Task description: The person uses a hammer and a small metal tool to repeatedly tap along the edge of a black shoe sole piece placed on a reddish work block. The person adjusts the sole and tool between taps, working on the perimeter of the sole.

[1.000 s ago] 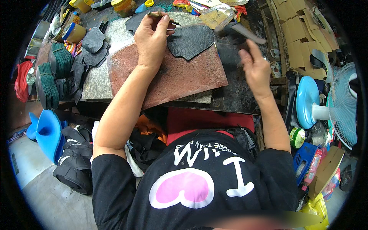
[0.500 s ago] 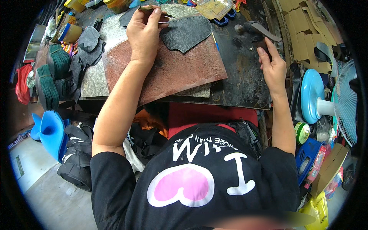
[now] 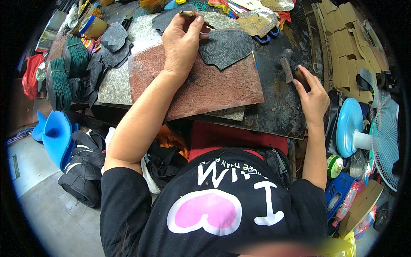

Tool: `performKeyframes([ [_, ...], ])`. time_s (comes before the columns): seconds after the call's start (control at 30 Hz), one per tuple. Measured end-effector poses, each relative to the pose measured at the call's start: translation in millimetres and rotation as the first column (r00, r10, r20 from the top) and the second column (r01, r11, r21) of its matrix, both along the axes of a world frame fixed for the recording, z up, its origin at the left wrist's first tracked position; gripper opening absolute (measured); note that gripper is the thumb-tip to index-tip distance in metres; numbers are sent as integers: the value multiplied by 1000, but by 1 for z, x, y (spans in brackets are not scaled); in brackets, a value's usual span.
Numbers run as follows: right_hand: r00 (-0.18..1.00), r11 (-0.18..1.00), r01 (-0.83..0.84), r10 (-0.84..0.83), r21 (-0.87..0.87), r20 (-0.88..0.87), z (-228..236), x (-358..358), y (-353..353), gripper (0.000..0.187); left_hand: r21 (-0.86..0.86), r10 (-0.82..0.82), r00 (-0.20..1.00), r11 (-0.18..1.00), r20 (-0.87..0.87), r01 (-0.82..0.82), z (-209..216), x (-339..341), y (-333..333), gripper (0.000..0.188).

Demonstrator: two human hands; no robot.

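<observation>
My left hand (image 3: 184, 45) is closed around a slim pen-like tool (image 3: 187, 15), whose dark tip points right; its exact kind is unclear. Under its fingertips lies the left edge of a black grained leather piece (image 3: 227, 48) with a notched, pointed edge. The leather rests flat on a reddish-brown mat (image 3: 214, 85). To the right, my right hand (image 3: 314, 96) has its fingers curled at the handle of a hammer (image 3: 286, 70), whose metal head is over the dark table. Much of the handle is hidden by fingers and blends with the dark surface.
A speckled stone slab (image 3: 113, 88) supports the mat. More leather pieces (image 3: 115, 45) and green cord bundles (image 3: 60, 85) lie left, near a jar (image 3: 93, 28). Blue-handled scissors (image 3: 263, 39) sit at the back. A fan (image 3: 383, 137) and cardboard (image 3: 346, 47) stand right.
The hammer has turned, its head swinging round toward me, and my right hand has come nearer with it. My left hand keeps the slim tool by the leather. The whole view has shifted slightly.
</observation>
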State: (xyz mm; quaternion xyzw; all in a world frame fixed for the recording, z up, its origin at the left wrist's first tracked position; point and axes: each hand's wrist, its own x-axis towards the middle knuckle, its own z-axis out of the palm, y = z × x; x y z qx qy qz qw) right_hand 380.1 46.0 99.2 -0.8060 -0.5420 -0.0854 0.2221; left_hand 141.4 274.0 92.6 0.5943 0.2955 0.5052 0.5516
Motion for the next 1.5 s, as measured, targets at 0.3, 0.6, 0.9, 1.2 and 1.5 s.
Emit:
performKeyframes([
  [0.3, 997, 998, -57, 57, -4, 60, -2, 2, 4, 39, 8, -8, 1000, 1000, -27, 8, -1, 0, 0, 16],
  [0.6, 960, 966, -259, 255, 17, 114, 13, -8, 47, 29, 47, 15, 1000, 999, 7, -15, -3, 3, 2, 13],
  [0.9, 887, 939, -340, 340, -57, 314, -11, -15, 98, 28, 78, 33, 999, 996, -25, -31, -4, 3, 4, 13],
  [1.2, 944, 954, -300, 296, 10, 149, -9, -9, 90, 14, -93, -30, 999, 995, 44, 34, -11, 3, 7, 4],
  [1.5, 917, 943, -322, 333, 84, -217, -18, 10, 93, 13, -116, -35, 997, 992, 65, 42, -10, 3, 7, 4],
])
